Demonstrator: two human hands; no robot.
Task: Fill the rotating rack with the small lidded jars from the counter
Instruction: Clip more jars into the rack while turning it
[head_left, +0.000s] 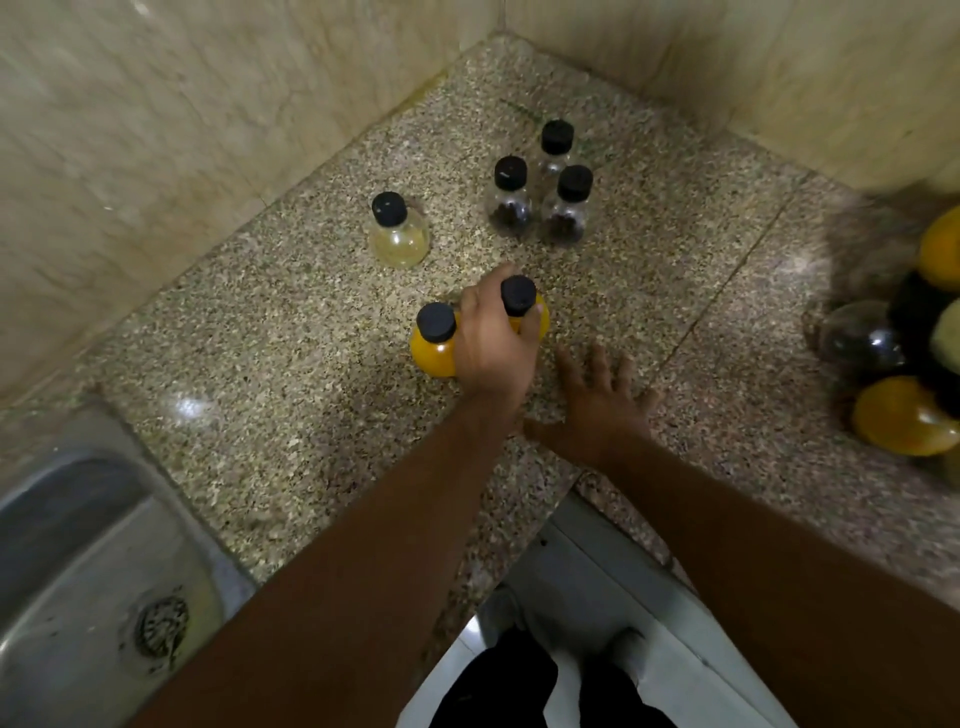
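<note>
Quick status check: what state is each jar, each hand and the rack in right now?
Held orange jar: upright, lidded
Left hand: gripping that jar
Second orange jar: upright, lidded, not gripped
Right hand: open, flat on counter
Pale jar: upright, lidded
Three dark jars: upright, lidded
Rack: partly loaded, blurred

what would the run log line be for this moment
left hand grips orange jar at neck | right hand flat on counter | second orange jar beside it | rack at right holds jars

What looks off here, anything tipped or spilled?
Nothing stands out. All six jars on the counter stand upright, lids on, no spill. The left hand grips one orange jar; the rack at right is too blurred to judge.
</note>
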